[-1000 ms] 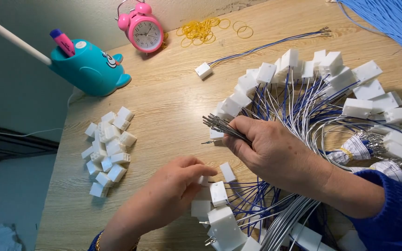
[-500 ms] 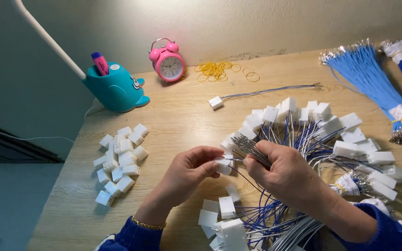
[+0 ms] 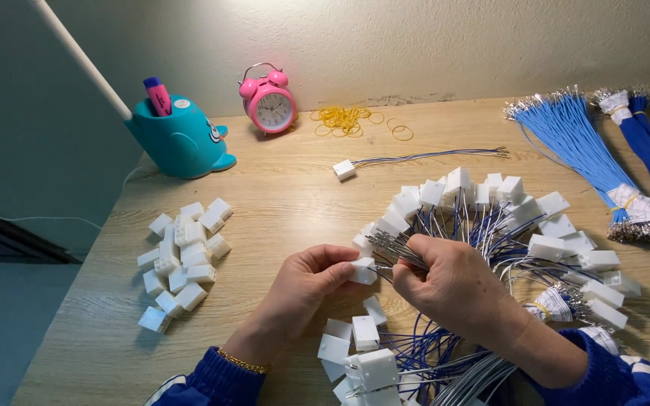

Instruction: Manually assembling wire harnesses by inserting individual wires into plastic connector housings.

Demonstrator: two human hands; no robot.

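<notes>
My left hand (image 3: pixel 306 286) pinches a small white plastic connector housing (image 3: pixel 363 271) between thumb and fingers. My right hand (image 3: pixel 453 289) grips a bundle of thin wires with metal-tipped ends (image 3: pixel 393 246), the tips pointing left toward the housing. One wire end touches or enters the housing. Under and behind my hands, a fan of finished white connectors with blue and white wires (image 3: pixel 513 218) spreads over the wooden table (image 3: pixel 287 203).
A pile of loose white housings (image 3: pixel 182 259) lies at the left. One finished wired connector (image 3: pixel 415 159) sits apart behind. Blue wire bundles (image 3: pixel 603 150) lie at the right. A teal whale-shaped pen holder (image 3: pixel 178 139), pink alarm clock (image 3: pixel 268 101) and yellow rubber bands (image 3: pixel 347 119) stand at the back.
My left hand rose from the table with a white housing and met the wire tips in my right hand. The view tilted up, showing more of the wall.
</notes>
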